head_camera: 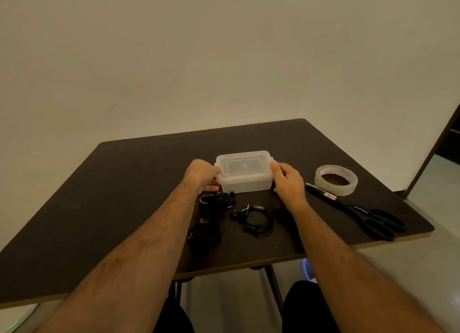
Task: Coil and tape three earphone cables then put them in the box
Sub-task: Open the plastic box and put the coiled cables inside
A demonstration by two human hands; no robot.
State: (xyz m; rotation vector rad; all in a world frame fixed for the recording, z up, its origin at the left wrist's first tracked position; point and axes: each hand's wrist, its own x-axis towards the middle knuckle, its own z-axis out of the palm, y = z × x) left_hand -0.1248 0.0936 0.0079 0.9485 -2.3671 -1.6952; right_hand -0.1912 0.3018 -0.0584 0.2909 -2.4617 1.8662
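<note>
Both hands gripping the lidded box (244,173), left hand (202,174) and right hand (288,181) curled round its ends, three coiled earphone cables (254,220) toward the table's (124,183) near edge, tape roll (336,179) and scissors (361,213) along its right edge

Bare forearms, no sleeves; left hand (202,174), right hand (288,181) ungloved; dark trousers (308,307).

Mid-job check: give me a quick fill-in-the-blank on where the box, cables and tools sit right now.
1. The lid on the clear plastic box is ____.
2. The number of black earphone cable bundles lying on the table in front of the box is ____.
3. The left hand and right hand both hold the ____.
4. The scissors lie on the same side as the ____ hand, near the tape roll.

Missing words: closed; three; box; right
</note>
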